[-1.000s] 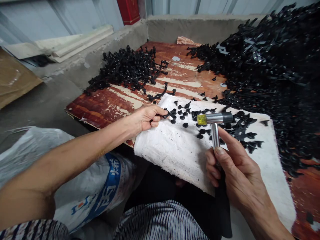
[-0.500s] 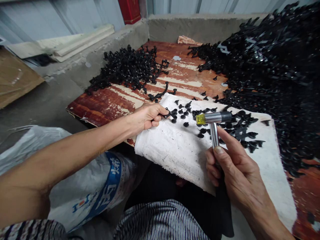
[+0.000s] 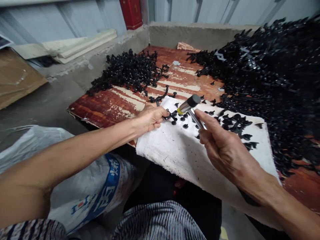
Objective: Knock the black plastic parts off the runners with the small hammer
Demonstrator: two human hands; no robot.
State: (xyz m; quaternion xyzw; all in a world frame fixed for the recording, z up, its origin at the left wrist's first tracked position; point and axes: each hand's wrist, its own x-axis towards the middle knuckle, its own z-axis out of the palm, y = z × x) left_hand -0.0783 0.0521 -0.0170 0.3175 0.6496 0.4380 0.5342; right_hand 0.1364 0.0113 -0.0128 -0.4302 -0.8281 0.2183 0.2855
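My left hand (image 3: 150, 118) pinches a small black plastic piece (image 3: 171, 115) and holds it down on the white block (image 3: 175, 153) at its far left corner. My right hand (image 3: 220, 146) is closed round the metal handle of a small hammer (image 3: 190, 103) with a black and a yellow face. The hammer head hangs just above and right of the pinched piece, close to my left fingertips. Several small black caps (image 3: 185, 126) and other black pieces (image 3: 237, 125) lie scattered on the block.
The block lies on a worn red board (image 3: 112, 103). A heap of black parts (image 3: 130, 71) sits at the back left of the board and a far larger heap (image 3: 275, 76) fills the right. A white printed sack (image 3: 95, 186) stands at my left knee. Concrete ledge behind.
My right hand has swung the hammer left and forward, from over the middle of the block to just above the piece that my left hand holds. The left hand has hardly moved.
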